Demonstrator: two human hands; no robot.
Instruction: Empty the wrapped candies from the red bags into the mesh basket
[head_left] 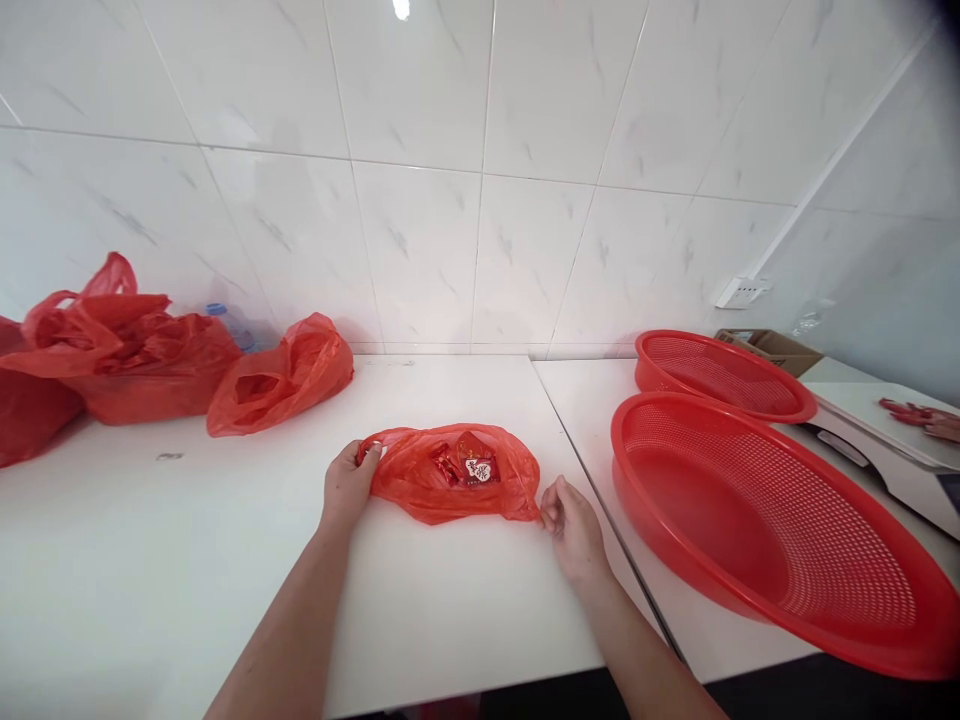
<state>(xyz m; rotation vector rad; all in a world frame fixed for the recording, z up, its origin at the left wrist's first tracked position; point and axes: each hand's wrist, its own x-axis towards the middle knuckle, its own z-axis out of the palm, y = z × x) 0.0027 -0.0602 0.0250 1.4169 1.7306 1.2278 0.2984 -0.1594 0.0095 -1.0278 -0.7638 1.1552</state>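
Observation:
A red plastic bag (435, 508) lies on the white table in front of me, its mouth spread wide. Inside it are several small red wrapped packets (480, 470), one with white and black lettering. My left hand (351, 485) pinches the bag's left end, thumb on top of the gathered plastic. At the opposite end, the fingers of my right hand (574, 525) are closed on the bag's right corner.
Two red perforated baskets (630, 520) stand at the right, beyond a table seam. Behind them are a cardboard box (780, 350) and a scale (847, 450) with red pieces and part of a hand. Red bags (150, 390) and a blue-capped bottle (232, 325) sit at the back left.

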